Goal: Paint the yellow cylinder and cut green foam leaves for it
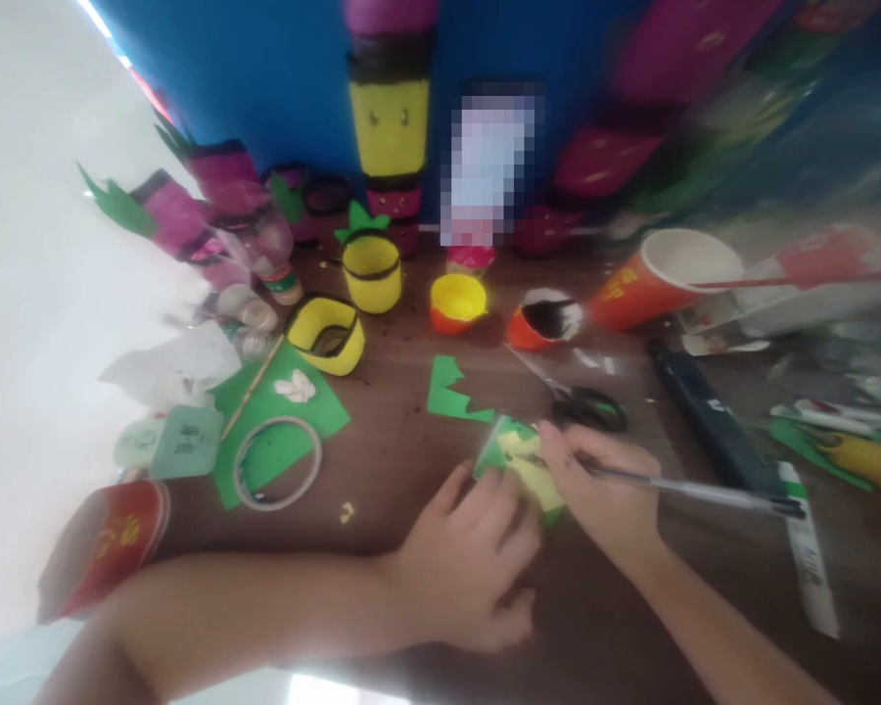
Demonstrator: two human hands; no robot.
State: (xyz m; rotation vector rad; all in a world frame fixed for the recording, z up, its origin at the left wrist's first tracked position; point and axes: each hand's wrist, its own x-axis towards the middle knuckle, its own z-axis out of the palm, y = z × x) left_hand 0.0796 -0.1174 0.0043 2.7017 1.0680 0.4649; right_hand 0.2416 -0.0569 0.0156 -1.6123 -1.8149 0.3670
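My right hand [609,485] is closed around a pen [675,482], its tip hidden near the thumb and fingertips. Under the pen lies a pale yellow paper piece [539,480] on a green paper piece [493,446]. My left hand [477,558] rests palm down on the lower left edge of these papers, its fingers bent but apart. Just above the papers is a jagged green paper offcut [447,392]. Black-handled scissors [594,406] lie beyond my right hand.
At left, a tape roll [315,460] overlaps a green sheet [323,401]. Behind stand yellow cups [372,279] and a paint cup [459,299]. An orange paper cup [631,284], a long black object [712,416] and a marker [811,558] are at right. A red cup [117,543] lies near my left forearm.
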